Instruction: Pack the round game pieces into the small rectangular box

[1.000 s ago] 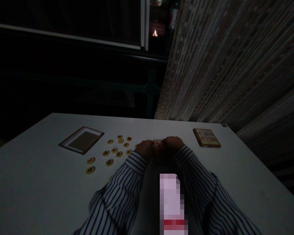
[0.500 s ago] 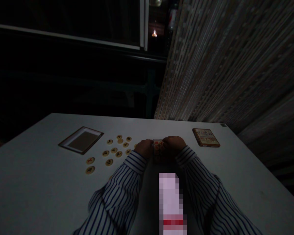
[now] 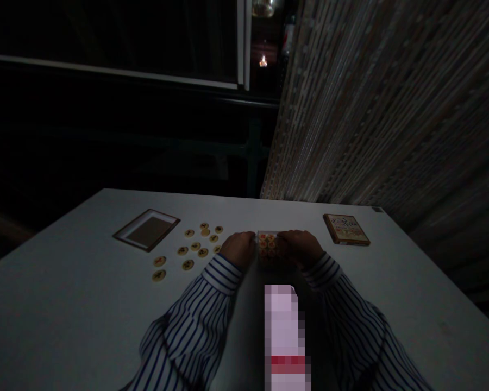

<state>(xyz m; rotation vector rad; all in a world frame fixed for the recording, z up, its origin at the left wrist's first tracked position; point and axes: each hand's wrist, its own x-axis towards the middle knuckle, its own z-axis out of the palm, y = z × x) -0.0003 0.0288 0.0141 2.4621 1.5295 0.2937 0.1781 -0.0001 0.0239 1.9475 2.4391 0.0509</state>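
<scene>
a small box (image 3: 266, 233) of round pieces (image 3: 271, 245) was between the left hand (image 3: 237, 250) and the right hand (image 3: 303, 247), toward the white table's (image 3: 85, 304) far edge; both hands' fingers pinched its sides; its long way seemed to point straight ahead.

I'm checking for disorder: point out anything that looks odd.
One red-marked piece seems astray: it lies loose at left beside black-marked ones, while other red-marked ones sit in rows between the left hand and right hand. No damage shows, though it is dim.
</scene>
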